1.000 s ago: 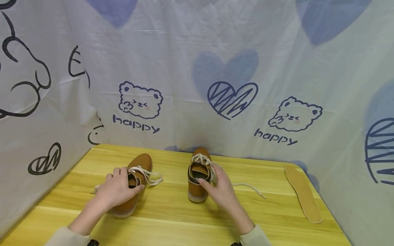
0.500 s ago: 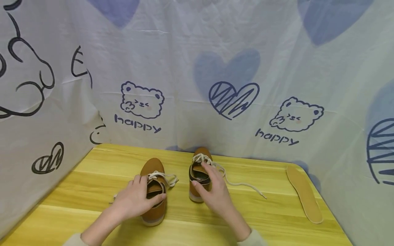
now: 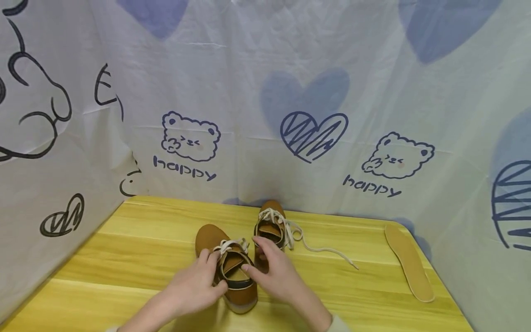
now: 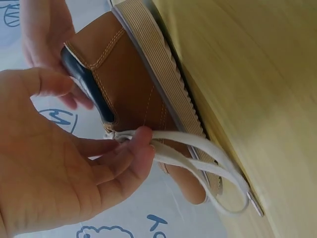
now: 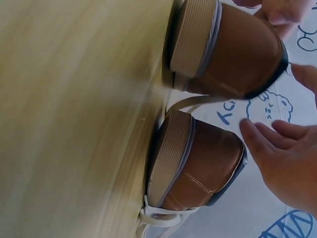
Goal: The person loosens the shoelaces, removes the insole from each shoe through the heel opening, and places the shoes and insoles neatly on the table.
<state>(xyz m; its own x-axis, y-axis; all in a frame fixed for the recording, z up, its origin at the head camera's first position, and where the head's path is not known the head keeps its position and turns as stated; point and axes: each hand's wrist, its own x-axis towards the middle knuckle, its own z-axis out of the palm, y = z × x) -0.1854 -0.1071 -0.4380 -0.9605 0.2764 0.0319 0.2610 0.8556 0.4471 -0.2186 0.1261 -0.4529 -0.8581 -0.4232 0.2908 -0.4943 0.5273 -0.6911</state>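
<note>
A brown lace-up shoe (image 3: 240,295) stands on the table with its toe angled to the far left. My left hand (image 3: 195,281) is along its left side; in the left wrist view the loosely bent fingers touch the white lace (image 4: 218,153) and the thumb lies by the dark collar. Between this shoe and its mate, my right hand (image 3: 275,272) has its fingers spread, the thumb at the near shoe's collar and the fingertips beside the second shoe (image 3: 271,207). That second shoe points straight away, its heel partly hidden by the right hand. No insole is in either hand.
A tan insole (image 3: 408,263) lies flat near the table's right edge. One loose shoelace (image 3: 327,250) trails right from the far shoe. A printed cloth (image 3: 249,180) hangs behind the yellow wood-grain table (image 3: 137,258).
The left hand has brought the near shoe rightward and closer, turning its toe left. The left thumb has come off the shoe opening. The right hand has shifted from the far shoe toward the near one.
</note>
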